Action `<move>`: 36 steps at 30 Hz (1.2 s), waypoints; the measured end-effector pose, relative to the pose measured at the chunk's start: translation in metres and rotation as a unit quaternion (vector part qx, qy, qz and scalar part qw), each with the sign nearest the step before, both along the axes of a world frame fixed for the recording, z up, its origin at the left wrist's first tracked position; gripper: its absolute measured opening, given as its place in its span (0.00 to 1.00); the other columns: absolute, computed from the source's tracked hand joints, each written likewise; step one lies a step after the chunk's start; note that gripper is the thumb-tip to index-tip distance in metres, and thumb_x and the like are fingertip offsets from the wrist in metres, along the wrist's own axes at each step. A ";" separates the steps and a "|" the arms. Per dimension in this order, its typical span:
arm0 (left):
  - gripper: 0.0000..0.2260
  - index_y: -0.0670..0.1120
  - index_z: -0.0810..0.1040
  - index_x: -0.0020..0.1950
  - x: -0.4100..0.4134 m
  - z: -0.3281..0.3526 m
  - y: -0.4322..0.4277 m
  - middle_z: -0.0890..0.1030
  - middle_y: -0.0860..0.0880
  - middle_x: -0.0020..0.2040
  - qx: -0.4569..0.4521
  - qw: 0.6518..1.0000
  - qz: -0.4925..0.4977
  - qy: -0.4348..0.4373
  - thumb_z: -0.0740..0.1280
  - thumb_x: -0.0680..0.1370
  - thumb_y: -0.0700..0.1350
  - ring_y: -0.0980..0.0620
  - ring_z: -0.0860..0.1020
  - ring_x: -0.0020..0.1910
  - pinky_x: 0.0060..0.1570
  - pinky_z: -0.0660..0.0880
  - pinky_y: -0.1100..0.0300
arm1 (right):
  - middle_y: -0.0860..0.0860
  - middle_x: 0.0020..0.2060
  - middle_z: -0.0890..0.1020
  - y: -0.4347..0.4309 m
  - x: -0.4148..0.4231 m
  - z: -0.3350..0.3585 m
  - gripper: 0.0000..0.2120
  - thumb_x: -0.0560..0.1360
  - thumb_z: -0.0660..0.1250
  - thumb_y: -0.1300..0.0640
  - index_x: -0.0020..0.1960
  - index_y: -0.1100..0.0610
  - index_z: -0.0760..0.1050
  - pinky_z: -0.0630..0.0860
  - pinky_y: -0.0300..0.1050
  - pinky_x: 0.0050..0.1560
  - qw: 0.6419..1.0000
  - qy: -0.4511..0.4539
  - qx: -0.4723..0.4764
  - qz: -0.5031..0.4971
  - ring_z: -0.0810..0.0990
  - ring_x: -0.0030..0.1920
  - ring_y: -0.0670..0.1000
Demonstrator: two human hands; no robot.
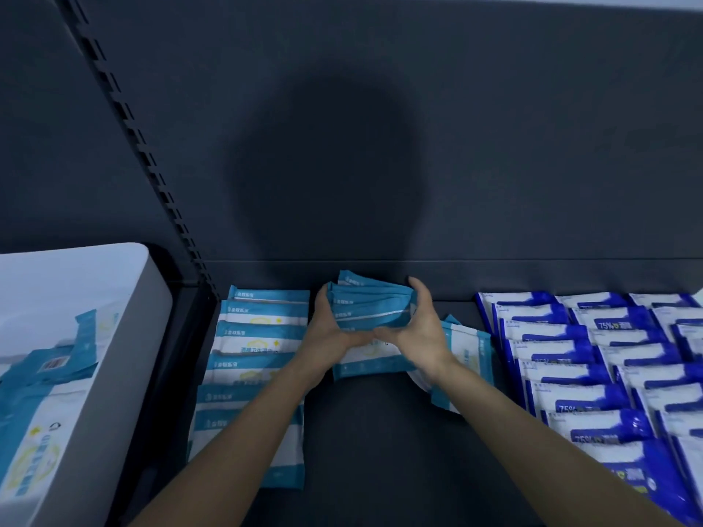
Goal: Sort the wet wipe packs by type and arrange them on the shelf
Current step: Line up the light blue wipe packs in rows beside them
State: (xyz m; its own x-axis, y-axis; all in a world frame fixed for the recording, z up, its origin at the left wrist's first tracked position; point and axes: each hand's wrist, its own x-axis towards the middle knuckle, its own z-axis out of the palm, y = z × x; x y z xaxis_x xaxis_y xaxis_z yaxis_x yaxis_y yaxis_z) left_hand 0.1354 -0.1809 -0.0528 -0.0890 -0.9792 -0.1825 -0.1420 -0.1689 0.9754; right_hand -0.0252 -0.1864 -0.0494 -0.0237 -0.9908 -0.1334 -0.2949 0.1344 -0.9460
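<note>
Gripping teal wet wipe packs (pixel 367 310) endwise, left hand (pixel 328 330) and right hand (pixel 420 330) curl round them; judged soft, slippery.

**A:** What is the shelf deck (pixel 372 450) made of?

**B:** It looks like painted metal: dark grey, matt and smooth. The back panel (pixel 494 108) at twelve o'clock and the slotted upright (pixel 127 119) at ten o'clock have the same dull finish.

**A:** And the white bin (pixel 125 355) at eight o'clock?

**B:** Smooth plastic with a faint satin sheen.

**A:** What about the packs?

**B:** The teal packs (pixel 258 336) at seven o'clock are soft plastic film with a low sheen and crimped end seals. The held stack (pixel 371 310) at centre is the same film. The dark blue packs (pixel 551 351) at four o'clock are glossier, wrinkled film that catches highlights.
</note>
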 end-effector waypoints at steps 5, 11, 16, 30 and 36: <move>0.43 0.54 0.54 0.74 0.000 -0.001 0.003 0.76 0.57 0.58 0.009 0.999 -0.009 -0.030 0.75 0.69 0.34 0.61 0.76 0.56 0.49 0.74 0.68 | 0.49 0.60 0.77 -0.005 -0.005 0.002 0.41 0.69 0.76 0.63 0.74 0.49 0.56 0.72 0.48 0.66 0.988 -0.135 0.067 -0.015 0.77 0.60 0.47; 0.43 0.57 0.52 0.72 0.002 0.007 0.008 0.70 0.55 0.63 -0.038 0.990 0.014 -0.137 0.75 0.67 0.38 0.60 0.72 0.60 0.59 0.71 0.66 | 0.56 0.53 0.82 -0.014 0.006 0.003 0.22 0.72 0.72 0.66 0.64 0.61 0.72 0.79 0.50 0.57 0.989 -0.112 0.092 -0.011 0.82 0.53 0.54; 0.37 0.45 0.54 0.78 0.009 0.025 0.017 0.55 0.47 0.78 -0.114 0.957 -0.003 -0.267 0.70 0.74 0.46 0.50 0.54 0.76 0.74 0.51 0.61 | 0.51 0.54 0.78 -0.016 0.006 0.018 0.32 0.71 0.74 0.63 0.71 0.59 0.64 0.76 0.42 0.53 0.996 -0.037 0.067 0.038 0.78 0.54 0.51; 0.45 0.44 0.39 0.78 0.034 0.018 0.026 0.36 0.47 0.78 -0.109 0.754 -0.209 -0.613 0.44 0.73 0.73 0.52 0.36 0.77 0.74 0.34 0.48 | 0.46 0.55 0.80 0.011 0.004 0.007 0.21 0.74 0.70 0.56 0.65 0.52 0.70 0.76 0.35 0.51 0.993 0.046 0.007 0.107 0.79 0.53 0.44; 0.43 0.45 0.40 0.79 0.036 0.019 0.032 0.39 0.48 0.79 -0.127 0.786 -0.208 -0.569 0.49 0.75 0.71 0.54 0.39 0.77 0.75 0.37 0.55 | 0.54 0.46 0.83 -0.006 0.003 0.006 0.07 0.77 0.64 0.65 0.52 0.60 0.79 0.79 0.44 0.44 0.991 0.123 0.039 0.023 0.81 0.47 0.53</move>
